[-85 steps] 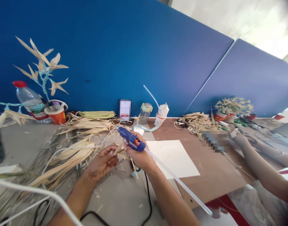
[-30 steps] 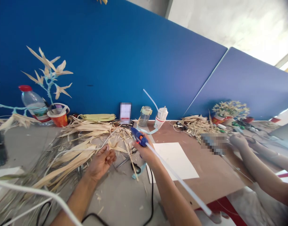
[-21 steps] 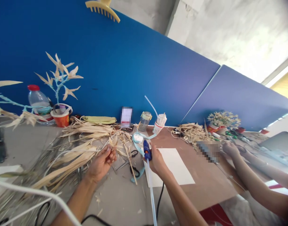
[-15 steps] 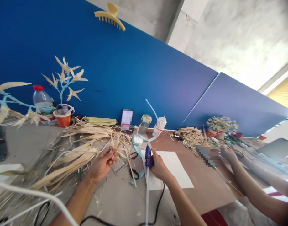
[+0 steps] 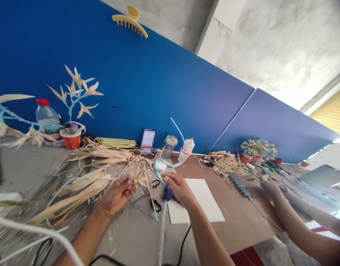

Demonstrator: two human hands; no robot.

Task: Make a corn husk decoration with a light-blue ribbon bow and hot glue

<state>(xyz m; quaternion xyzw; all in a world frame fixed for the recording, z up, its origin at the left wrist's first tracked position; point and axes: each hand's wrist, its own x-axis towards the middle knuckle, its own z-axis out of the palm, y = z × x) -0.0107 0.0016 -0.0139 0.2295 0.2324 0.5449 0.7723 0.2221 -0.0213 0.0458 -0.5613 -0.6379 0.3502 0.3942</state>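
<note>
The glue gun [image 5: 167,194] has shifted just under the right grip [image 5: 181,190], its hold unclear; the left grip [image 5: 118,192] pinches a husk flower [image 5: 136,176], best held lightly.

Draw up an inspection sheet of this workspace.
Surface: grey tabletop, brown surface at right, small pale scraps scattered.
Things in use: pale dried-husk flower; blue plastic glue gun with translucent glue stick.
Clutter: straw-coloured dry husks, black-handled metal scissors, rectangular white paper sheet.
Hands: left hand pinches the flower; right hand partly covers the glue gun, grip unclear.
Cables: thick white cable at lower left; thin black cable at bottom centre.
Surroundings: blue partition panel behind; co-worker's hand at right.
</note>
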